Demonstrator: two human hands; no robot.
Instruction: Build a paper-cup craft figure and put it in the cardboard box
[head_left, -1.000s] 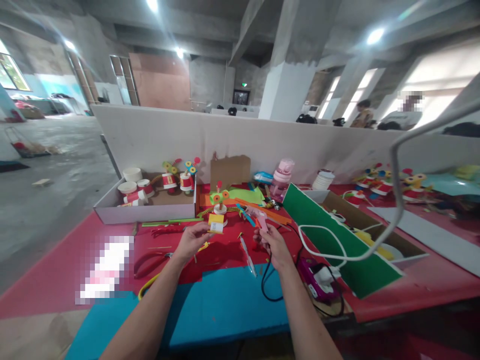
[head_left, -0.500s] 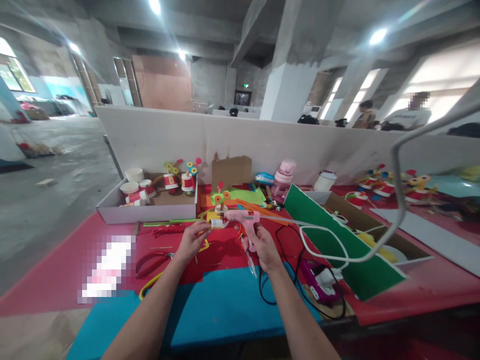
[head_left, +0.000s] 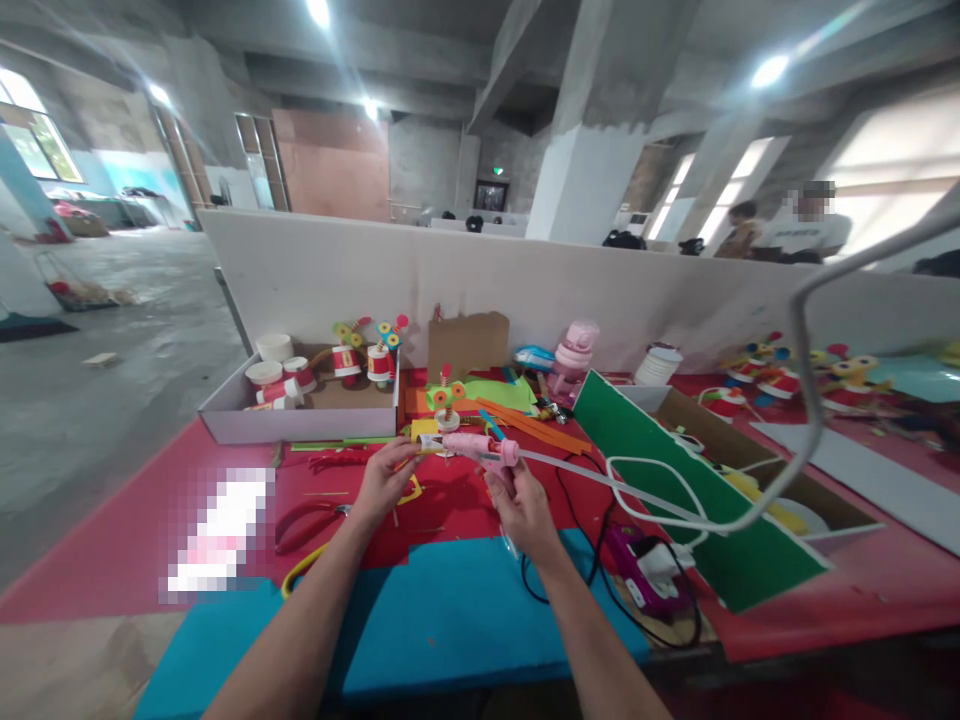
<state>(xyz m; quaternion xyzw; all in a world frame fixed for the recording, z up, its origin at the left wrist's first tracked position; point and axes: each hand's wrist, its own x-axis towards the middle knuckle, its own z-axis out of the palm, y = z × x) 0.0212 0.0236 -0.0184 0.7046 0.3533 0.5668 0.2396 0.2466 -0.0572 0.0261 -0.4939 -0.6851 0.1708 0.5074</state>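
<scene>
My left hand [head_left: 387,480] is closed, pinching a small cylinder with a white label [head_left: 430,441] between its fingertips. My right hand [head_left: 522,500] is wrapped round the handle of a pink hot glue gun [head_left: 480,449], and a long clear glue stick [head_left: 592,473] sticks out of its back end. The nozzle points left and meets or nearly meets the cylinder; exact contact is too small to tell. Just behind them stands a paper-cup figure with green head and orange eyes [head_left: 446,396]. Red-handled pliers [head_left: 309,525] lie left of my left hand.
A white box [head_left: 300,425] at the left holds paper cups and finished figures. At the right stands a green-sided box [head_left: 682,490], with a purple power strip [head_left: 651,575] before it. Orange strips [head_left: 534,427] and a pink bottle [head_left: 574,355] are behind. A white cable [head_left: 804,400] hangs at right.
The glue gun has tilted, its back end turned toward me and lower, with the nozzle now against or close to the cylinder. The view has shifted slightly.
</scene>
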